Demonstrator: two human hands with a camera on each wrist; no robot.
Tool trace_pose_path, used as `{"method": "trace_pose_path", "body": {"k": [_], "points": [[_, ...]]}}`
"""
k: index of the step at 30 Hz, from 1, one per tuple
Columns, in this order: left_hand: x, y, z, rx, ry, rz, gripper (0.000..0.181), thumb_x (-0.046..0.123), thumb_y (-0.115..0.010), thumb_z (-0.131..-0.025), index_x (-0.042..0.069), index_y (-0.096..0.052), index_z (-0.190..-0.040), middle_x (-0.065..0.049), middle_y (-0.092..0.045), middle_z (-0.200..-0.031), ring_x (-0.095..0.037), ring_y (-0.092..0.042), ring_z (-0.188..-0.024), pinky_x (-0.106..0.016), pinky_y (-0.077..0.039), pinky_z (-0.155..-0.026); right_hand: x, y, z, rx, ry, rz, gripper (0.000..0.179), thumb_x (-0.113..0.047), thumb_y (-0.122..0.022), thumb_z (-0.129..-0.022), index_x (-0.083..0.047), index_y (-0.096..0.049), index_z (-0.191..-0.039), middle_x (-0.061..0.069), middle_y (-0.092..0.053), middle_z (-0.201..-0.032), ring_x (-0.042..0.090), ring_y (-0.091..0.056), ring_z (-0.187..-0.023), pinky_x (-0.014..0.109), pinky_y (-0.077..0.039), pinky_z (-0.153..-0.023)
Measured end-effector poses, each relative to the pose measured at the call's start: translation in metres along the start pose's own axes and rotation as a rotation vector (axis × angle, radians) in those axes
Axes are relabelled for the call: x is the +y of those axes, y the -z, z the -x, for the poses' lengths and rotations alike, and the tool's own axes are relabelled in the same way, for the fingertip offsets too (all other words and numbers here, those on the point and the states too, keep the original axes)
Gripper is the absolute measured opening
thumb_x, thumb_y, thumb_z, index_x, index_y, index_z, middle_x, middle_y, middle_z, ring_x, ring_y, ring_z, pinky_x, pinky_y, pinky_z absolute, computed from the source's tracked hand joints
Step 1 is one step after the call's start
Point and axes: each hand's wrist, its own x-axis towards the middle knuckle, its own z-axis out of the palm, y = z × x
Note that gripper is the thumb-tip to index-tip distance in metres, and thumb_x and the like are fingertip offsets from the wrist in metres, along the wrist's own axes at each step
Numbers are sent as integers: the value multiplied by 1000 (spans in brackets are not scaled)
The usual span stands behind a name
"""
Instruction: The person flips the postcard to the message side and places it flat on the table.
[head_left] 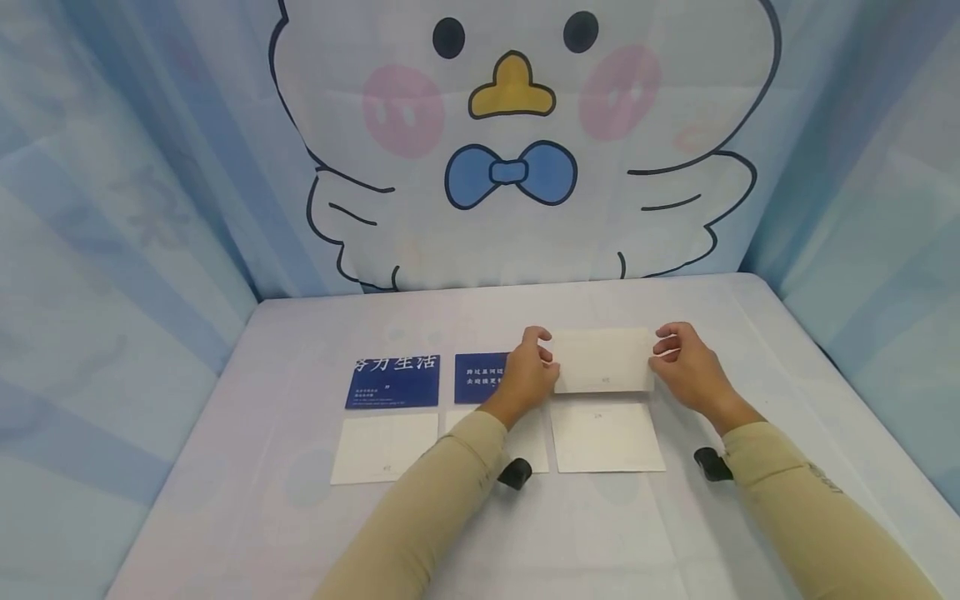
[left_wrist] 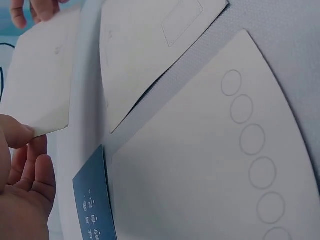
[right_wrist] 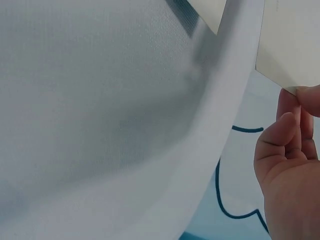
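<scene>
A cream postcard (head_left: pixel 603 360) is held up off the table, its blank side towards me. My left hand (head_left: pixel 531 373) pinches its left edge between thumb and fingers. At the opposite edge, the thumb and fingers of my right hand (head_left: pixel 692 368) pinch it too. Just below lies another cream postcard (head_left: pixel 609 437), flat on the cloth. In the left wrist view, the raised card (left_wrist: pixel 45 75) hangs between both hands. The right wrist view shows only a corner of that card (right_wrist: pixel 287 50) in the right fingers.
Two blue postcards with white lettering, one at far left (head_left: pixel 392 383) and one partly behind my left hand (head_left: pixel 477 373), lie in the back row. Cream cards (head_left: pixel 378 450) lie in front of them, one partly hidden by my left arm. A printed curtain (head_left: pixel 510 242) stands behind the table.
</scene>
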Motion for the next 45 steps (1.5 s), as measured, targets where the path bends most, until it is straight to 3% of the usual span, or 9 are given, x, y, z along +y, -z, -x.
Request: {"method": "trace_pose_path", "body": {"k": [4, 8, 17, 23, 29, 34, 39, 45], "points": [[-2, -1, 0, -13, -12, -22, 31, -2, -68, -91, 4, -58, -119, -3, -61, -94, -16, -61, -85, -22, -49, -70, 1, -1, 0, -4, 8, 27, 33, -10, -52, -98, 4, -50, -128, 25, -54, -122, 42, -54, -110, 55, -50, -93], [-3, -2, 1, -36, -20, -31, 28, -7, -66, -90, 1, -63, -116, -3, -58, -93, -15, -58, -86, -22, -49, -73, 2, -2, 1, -23, 16, 56, 37, -10, -51, -99, 6, -55, -132, 26, -54, -125, 42, -53, -110, 54, -49, -92], [-7, -4, 2, -64, 3, -6, 29, -8, -65, -90, 1, -62, -118, -2, -56, -94, -14, -55, -86, -22, -48, -74, 3, -5, 2, -40, 32, 96, 44, -8, -50, -99, 4, -50, -142, 27, -53, -126, 43, -52, -112, 54, -51, -90], [-8, -6, 1, -92, 25, -39, 38, -10, -64, -89, 0, -62, -125, -1, -57, -97, -13, -55, -89, -22, -48, -80, 5, -7, 1, -57, 17, 93, 46, -9, -50, -99, 4, -48, -143, 27, -52, -127, 43, -52, -113, 54, -50, -91], [-6, -9, 2, -119, 26, -131, 46, -8, -65, -88, -1, -59, -134, -7, -63, -112, -20, -60, -109, -27, -47, -96, 8, -8, -2, -99, -24, 87, 52, -11, -53, -98, 4, -44, -146, 28, -49, -130, 43, -52, -115, 53, -51, -92], [-5, -10, 3, -124, 3, -243, 49, -4, -67, -89, 0, -58, -137, -10, -64, -125, -24, -55, -126, -32, -40, -107, 9, -11, -3, -128, -45, 76, 57, -13, -58, -97, 4, -40, -148, 28, -47, -132, 43, -51, -116, 53, -50, -93], [-5, -10, 2, -103, 8, -354, 50, 3, -71, -87, 7, -61, -136, -6, -67, -126, -25, -56, -125, -36, -41, -106, 11, -13, -5, -139, -42, 83, 59, -14, -59, -96, 5, -39, -149, 28, -47, -132, 43, -51, -116, 53, -50, -93], [-2, -10, 0, -128, 13, -440, 49, 10, -72, -90, 11, -61, -138, -5, -66, -124, -26, -56, -119, -38, -42, -101, 12, -13, -9, -160, -53, 108, 59, -14, -59, -97, 5, -39, -149, 28, -47, -131, 43, -50, -116, 53, -49, -95]]}}
